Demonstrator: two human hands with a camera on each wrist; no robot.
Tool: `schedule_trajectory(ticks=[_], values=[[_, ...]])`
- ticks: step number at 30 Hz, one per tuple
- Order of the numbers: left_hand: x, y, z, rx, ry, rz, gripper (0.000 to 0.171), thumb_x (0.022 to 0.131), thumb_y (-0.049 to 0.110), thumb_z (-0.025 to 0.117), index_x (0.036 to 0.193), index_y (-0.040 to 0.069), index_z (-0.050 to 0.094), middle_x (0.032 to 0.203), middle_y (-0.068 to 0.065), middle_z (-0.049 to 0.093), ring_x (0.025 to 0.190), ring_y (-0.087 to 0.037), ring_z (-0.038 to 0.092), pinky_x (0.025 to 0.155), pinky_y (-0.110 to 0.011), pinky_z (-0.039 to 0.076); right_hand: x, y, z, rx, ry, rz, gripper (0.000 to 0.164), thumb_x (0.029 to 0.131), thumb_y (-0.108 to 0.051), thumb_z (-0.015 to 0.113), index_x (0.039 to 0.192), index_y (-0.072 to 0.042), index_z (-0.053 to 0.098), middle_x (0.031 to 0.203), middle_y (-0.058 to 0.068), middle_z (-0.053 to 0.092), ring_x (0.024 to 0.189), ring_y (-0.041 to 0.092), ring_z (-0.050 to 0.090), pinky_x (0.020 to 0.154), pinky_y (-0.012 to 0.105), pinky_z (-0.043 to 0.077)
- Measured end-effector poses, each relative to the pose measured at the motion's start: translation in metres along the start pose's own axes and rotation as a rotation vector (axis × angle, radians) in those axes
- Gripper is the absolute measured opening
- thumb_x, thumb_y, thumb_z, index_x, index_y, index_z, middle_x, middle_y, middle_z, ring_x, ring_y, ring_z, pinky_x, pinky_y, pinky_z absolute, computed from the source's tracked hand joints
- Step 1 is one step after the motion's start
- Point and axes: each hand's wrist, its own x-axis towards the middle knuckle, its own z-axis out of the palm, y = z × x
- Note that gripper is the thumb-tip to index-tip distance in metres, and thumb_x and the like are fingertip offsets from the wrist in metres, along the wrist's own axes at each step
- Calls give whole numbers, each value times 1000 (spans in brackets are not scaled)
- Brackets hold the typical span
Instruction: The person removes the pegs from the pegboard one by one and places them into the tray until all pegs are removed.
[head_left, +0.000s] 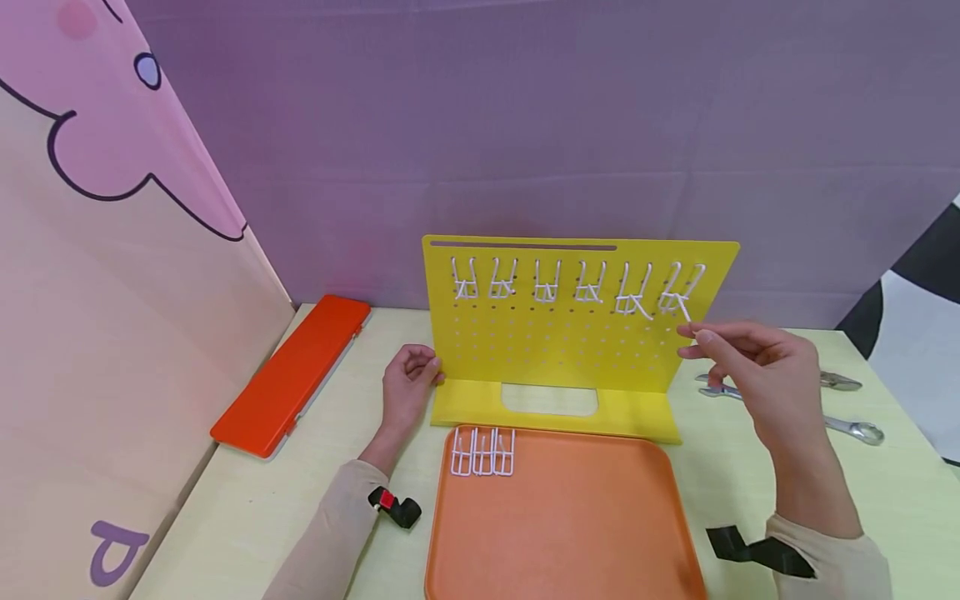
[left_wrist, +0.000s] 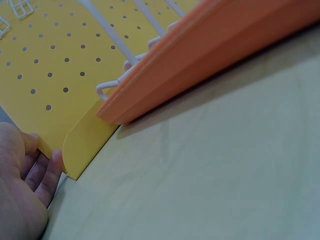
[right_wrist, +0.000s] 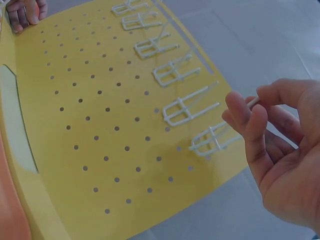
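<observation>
A yellow pegboard stand (head_left: pixel 555 354) stands upright behind the orange tray. Several white double-prong wire hooks (right_wrist: pixel 180 110) hang in a row along its upper part. At the right end of that row, my right hand (head_left: pixel 787 383) pinches the projecting prong of the last hook (head_left: pixel 686 311) between thumb and fingertips. In the right wrist view, the white tip shows between those fingers. My left hand (head_left: pixel 408 387) grips the board's left edge low down, near the bend into its base; the left wrist view shows its fingers at that edge.
The orange tray (head_left: pixel 570 517) lies in front of the stand, with more white hooks (head_left: pixel 483 474) side by side in its far left corner. To the left is a red case (head_left: pixel 292 375). A wrench (head_left: pixel 855 429) and another metal tool (head_left: pixel 840 382) lie behind my right hand.
</observation>
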Motion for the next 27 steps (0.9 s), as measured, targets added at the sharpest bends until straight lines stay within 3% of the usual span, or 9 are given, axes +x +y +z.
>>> schedule_trajectory(ticks=[10,18,22,27], values=[[1,-2,1,-6,-2,6,14,104,-8,71,105,6,67,96,-12,70,84,-28,69,73,-25,68,-1,-7,-5,-55,-31,-50,15,103,10,70,115,17,75,104,5,85,81,14,81,56,20,61],[3,-4,0,-6,-9,16,12,104,-8,72,108,3,67,97,-14,70,84,-28,69,74,-25,68,-4,-22,-10,-79,-43,-90,18,106,10,66,120,18,72,100,5,85,74,15,81,51,18,57],[3,-4,0,-5,-7,15,11,104,-7,72,108,2,67,97,-14,70,84,-28,69,74,-24,68,-4,-20,-13,-186,-57,-29,16,107,6,68,119,6,77,96,0,85,72,11,80,51,18,56],[1,-3,0,-12,-1,9,12,104,-7,72,106,4,66,96,-12,70,82,-25,68,73,-24,67,-1,-15,-14,-397,-106,117,14,109,-5,70,112,-13,81,88,-10,81,69,8,74,52,19,52]])
